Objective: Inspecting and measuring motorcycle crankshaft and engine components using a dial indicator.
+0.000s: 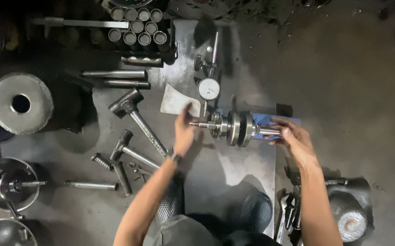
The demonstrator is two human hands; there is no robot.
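Steel crankshaft assy w/ twin round webs (236, 128) is steadied at both shaft ends on a grey metal desk (234, 173).

Left hand (184, 132) is held open, fingers spread, fingertips touching the left shaft stub; right hand (295, 139) is loosely curled around the right stub, over a blue support block (263, 119). A white-faced dial gauge on a stand (208, 89) is set just behind the crank, its stem pointing down at the shaft. A white rag (174, 101) is seen beside the gauge. Two steel-handled hammers (133, 114) are laid well left, w/ a tray of metal tubes (138, 26) at the far edge.
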